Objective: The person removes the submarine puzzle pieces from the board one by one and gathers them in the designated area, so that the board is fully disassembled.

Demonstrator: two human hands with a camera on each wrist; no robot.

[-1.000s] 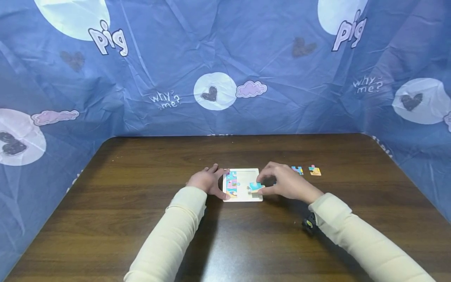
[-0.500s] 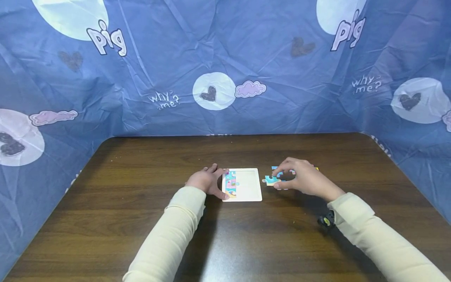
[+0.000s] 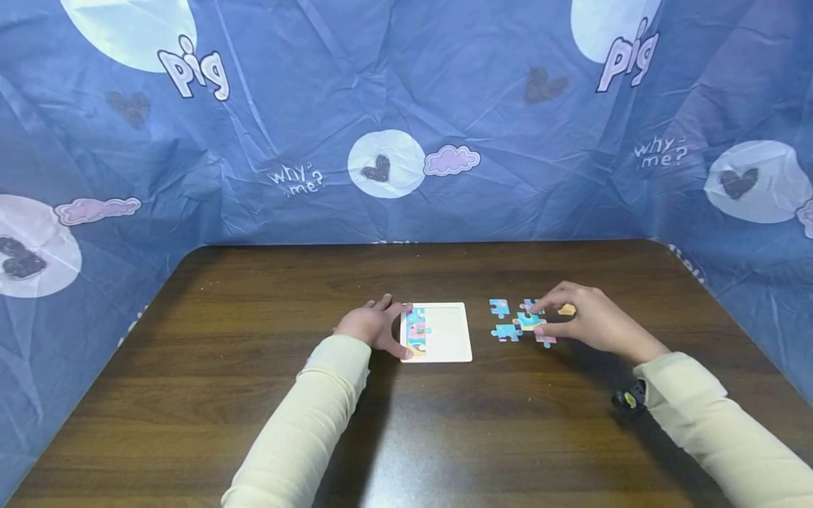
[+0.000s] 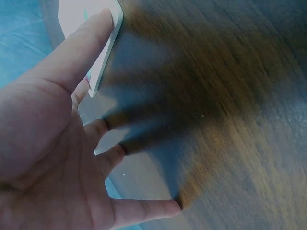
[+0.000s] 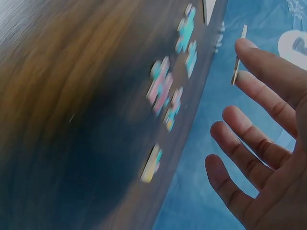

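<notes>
My left hand (image 3: pixel 367 326) rests at the left side of a white puzzle tray (image 3: pixel 449 339). Its thumb and a finger touch the tray's near and far left corners, while the other fingers are spread over the table in the left wrist view. Picture pieces (image 3: pixel 416 331) fill a strip along the tray's left side. To the right, my right hand (image 3: pixel 593 321) pinches a blue and yellow puzzle piece (image 3: pixel 528 322) between thumb and forefinger. The right wrist view shows this puzzle piece (image 5: pixel 236 67) edge-on, off the table, with the other fingers loosely bent.
Several loose puzzle pieces lie on the brown table (image 3: pixel 406 437) around the right hand, among them a blue piece (image 3: pixel 499 307), another blue one (image 3: pixel 506 333) and a yellow one (image 3: pixel 567 309). A blue printed cloth (image 3: pixel 508 204) hangs behind the table.
My right hand has moved right with the pinched puzzle piece, from above the tray to above the loose pieces, uncovering several of them. The left hand and tray have stayed in place.
</notes>
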